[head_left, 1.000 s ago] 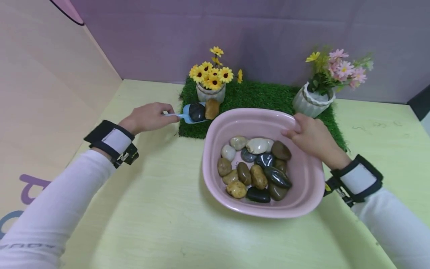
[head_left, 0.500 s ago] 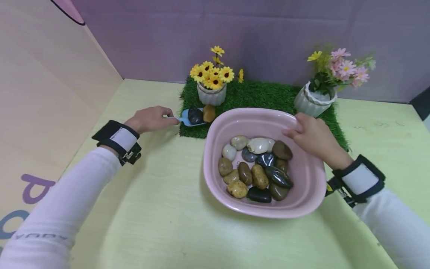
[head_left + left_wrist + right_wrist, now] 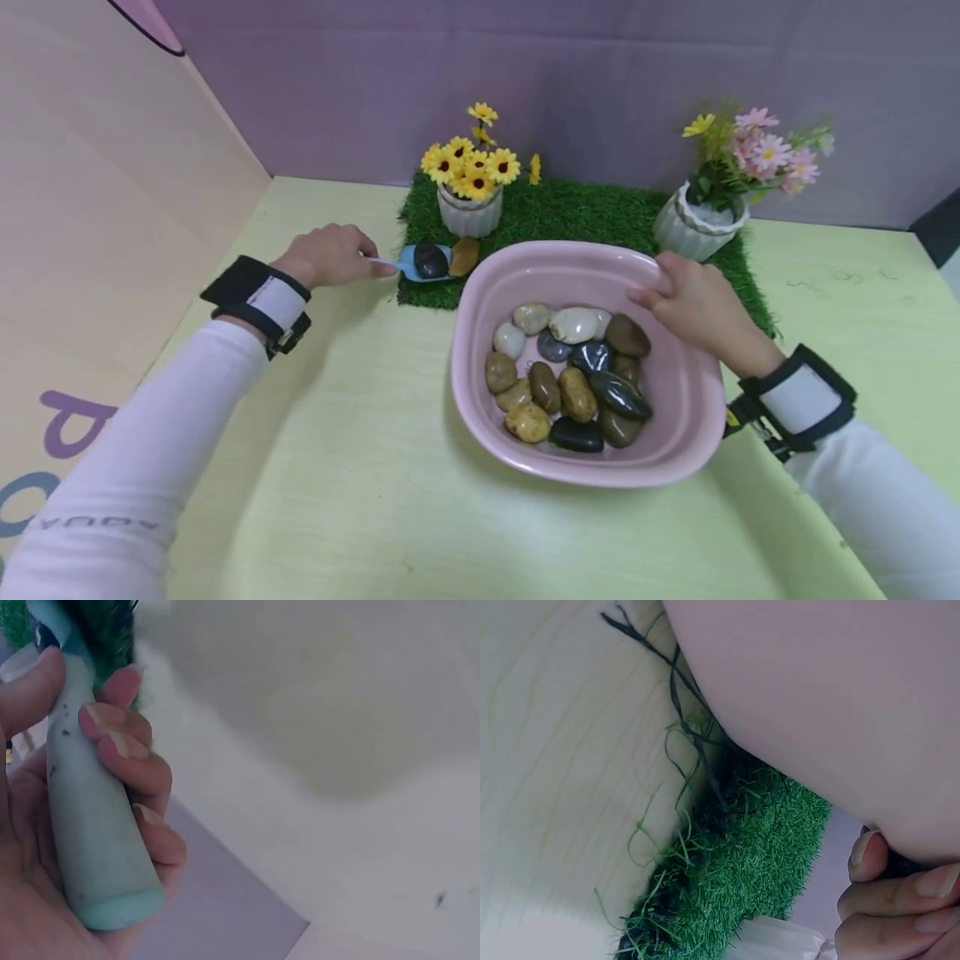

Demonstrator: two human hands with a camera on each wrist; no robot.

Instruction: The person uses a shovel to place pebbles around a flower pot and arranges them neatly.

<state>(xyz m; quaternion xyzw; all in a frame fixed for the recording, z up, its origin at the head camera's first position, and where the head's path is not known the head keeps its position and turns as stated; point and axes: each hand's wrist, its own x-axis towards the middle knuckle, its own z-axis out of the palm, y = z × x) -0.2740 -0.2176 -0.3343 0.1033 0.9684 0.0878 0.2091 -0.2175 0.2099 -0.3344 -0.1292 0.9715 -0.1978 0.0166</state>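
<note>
My left hand (image 3: 328, 255) grips the pale handle (image 3: 101, 802) of a small blue toy shovel (image 3: 408, 265), fingers curled round it in the left wrist view. A black stone (image 3: 431, 260) lies in the shovel's scoop, over the left end of the grass mat. A brown stone (image 3: 464, 257) is at the scoop's front edge, close to the basin's rim. With thumb inside and fingers outside, my right hand (image 3: 693, 304) holds the far right rim of a pink basin (image 3: 480, 287). Several glossy stones (image 3: 577, 396) in white, brown and black lie in the basin.
A green artificial grass mat (image 3: 592, 212) runs along the back of the pale table (image 3: 337, 467). On it stand a pot of yellow flowers (image 3: 470, 212) behind the shovel and a tilted pot of pink flowers (image 3: 693, 225) behind my right hand. A purple-grey backdrop (image 3: 360, 100) rises behind.
The shovel has come down and slightly left, away from the yellow flower pot, with the black stone in it. The brown stone has shifted left and tipped over. The basin and right hand stay put.
</note>
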